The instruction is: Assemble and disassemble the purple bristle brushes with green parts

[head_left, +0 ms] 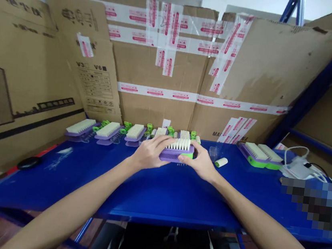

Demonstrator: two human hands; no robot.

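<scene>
Above the blue table (157, 196), a purple and green brush (177, 151) with cream bristles facing up is held between both my hands. My left hand (149, 153) grips its left end, fingers over the bristles. At the other end, my right hand (203, 162) pinches it with the thumb on the near side. Behind it stands a row of purple brush parts with cream bristles, such as the leftmost brush part (81, 127), with small green pieces (127, 128) among them. A cream cylinder with a green end (221, 162) lies right of my right hand, near a clear plastic piece (213, 152).
Cardboard walls (160, 71) close off the back and sides. Two green and purple brushes (263, 156) sit at the back right beside a white box with cables (298, 167). A black oval object (29, 163) lies at the left edge. Pixelated blur covers the far right.
</scene>
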